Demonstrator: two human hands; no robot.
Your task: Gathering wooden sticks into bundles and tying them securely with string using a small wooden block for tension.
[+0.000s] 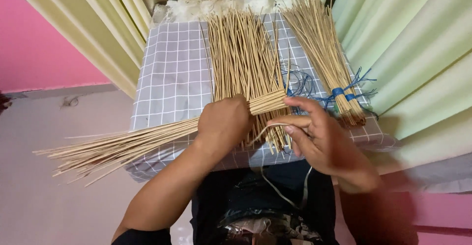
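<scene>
Pale green curtains hang in long soft folds at both sides and behind, their tops cut off by the frame. Below them a small tabletop is covered by a grey cloth printed with a white grid; its far edge shows a bare, chalky strip.

A loose pile of thin sticks lies fanned across the cloth, straight, dry and straw-coloured, their far tips ragged. To the right, near the tabletop's edge, a tied bundle of the same sticks is bound near its base with blue cord, whose frayed ends trail over the cloth.

The left hand is closed in a full grip around a held bundle that lies crosswise over the near side of the tabletop. Its long end splays out past the left edge into the air, and its short cut end juts out to the right of the fist. How many sticks it holds is hidden by the fingers.

The right hand is half open, its thumb and forefinger pinching a thin white string just beside that cut end. The string curves down toward the lap, where it is lost against dark clothing. Whether it already loops the bundle cannot be made out.
</scene>
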